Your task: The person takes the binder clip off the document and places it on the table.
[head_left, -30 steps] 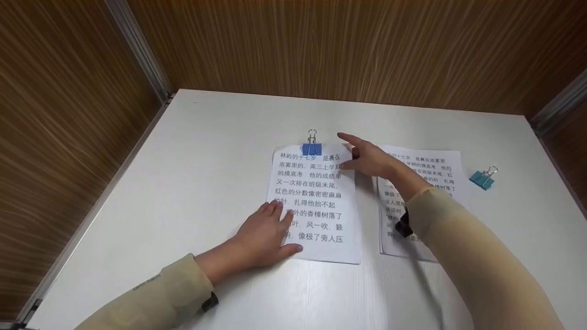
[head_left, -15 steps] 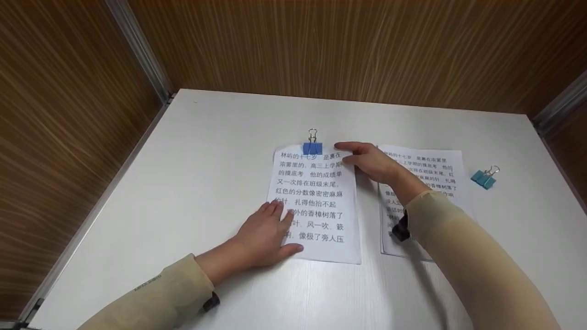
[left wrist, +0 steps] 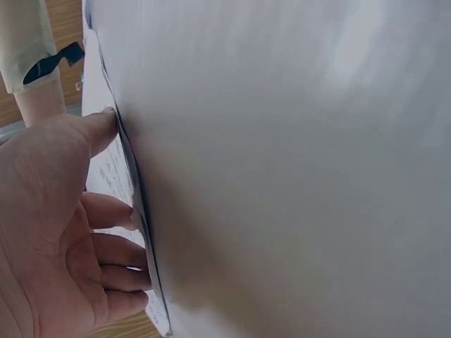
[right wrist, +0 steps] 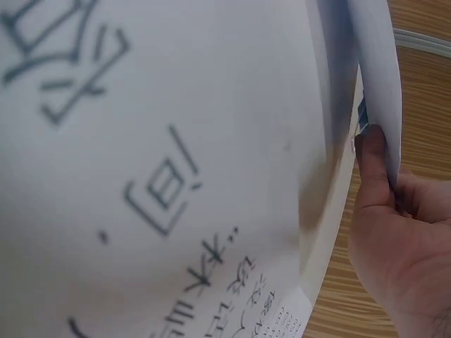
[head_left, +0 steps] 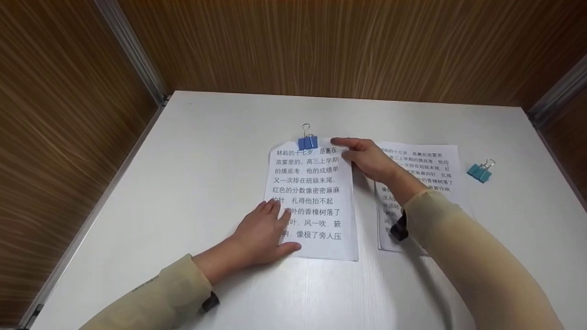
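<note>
A printed paper stack (head_left: 316, 201) lies in the middle of the table, a blue binder clip (head_left: 307, 142) on its top edge with a wire handle standing up. My left hand (head_left: 262, 231) rests on the lower left edge of the stack, fingers spread. In the left wrist view its thumb and fingertips lie along the paper's edge (left wrist: 144, 232). At the stack's top right corner, my right hand (head_left: 372, 160) pinches the paper between thumb and index finger. The right wrist view shows the thumb (right wrist: 373, 158) against the sheets' edge.
A second printed paper stack (head_left: 417, 153) lies to the right, partly under my right forearm. Farther right sits a teal binder clip (head_left: 479, 172). The white table (head_left: 220, 137) is walled by wood-grain panels (head_left: 339, 50) at the back and sides.
My right hand has come down onto the top right corner, its raised index finger lowering to the paper. The blue clip tilts slightly. My left hand stays put; the head view shifts a little.
</note>
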`<state>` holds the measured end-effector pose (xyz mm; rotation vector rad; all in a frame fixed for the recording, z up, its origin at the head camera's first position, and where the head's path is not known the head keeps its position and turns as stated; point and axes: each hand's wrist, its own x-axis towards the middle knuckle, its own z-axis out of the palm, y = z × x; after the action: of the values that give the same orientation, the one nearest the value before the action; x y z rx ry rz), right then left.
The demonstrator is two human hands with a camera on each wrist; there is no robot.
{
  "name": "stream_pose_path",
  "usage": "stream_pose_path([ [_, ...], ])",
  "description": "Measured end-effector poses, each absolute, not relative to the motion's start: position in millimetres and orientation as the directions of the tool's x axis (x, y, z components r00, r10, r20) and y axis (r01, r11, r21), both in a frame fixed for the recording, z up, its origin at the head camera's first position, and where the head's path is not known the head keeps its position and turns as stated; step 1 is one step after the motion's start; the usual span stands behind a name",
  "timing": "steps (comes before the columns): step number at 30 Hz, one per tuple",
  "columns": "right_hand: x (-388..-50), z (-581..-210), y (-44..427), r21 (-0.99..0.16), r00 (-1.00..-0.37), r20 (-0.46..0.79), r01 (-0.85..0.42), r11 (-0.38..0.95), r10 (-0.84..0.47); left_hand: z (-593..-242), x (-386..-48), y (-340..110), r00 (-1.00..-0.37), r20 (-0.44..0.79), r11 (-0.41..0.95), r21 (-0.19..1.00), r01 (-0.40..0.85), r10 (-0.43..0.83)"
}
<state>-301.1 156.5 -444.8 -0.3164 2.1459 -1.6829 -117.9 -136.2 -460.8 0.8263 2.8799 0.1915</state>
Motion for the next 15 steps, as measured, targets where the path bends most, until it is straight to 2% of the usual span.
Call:
stream_pose_path([
  [7,-290.4,-438.6,148.9,-0.991,-0.893,-0.092,0.037,0.131,-0.44,-458.5,-120.7,-145.8,-0.844,-0.104,0.844,0.184,0.503,0.526],
  [15,-276.9,-430.0,148.0,-0.998,-0.899,-0.017,-0.009,0.058,-0.437,-435.7,-136.9,-152.4,-0.867,-0.016,0.843,0.243,0.48,0.499],
])
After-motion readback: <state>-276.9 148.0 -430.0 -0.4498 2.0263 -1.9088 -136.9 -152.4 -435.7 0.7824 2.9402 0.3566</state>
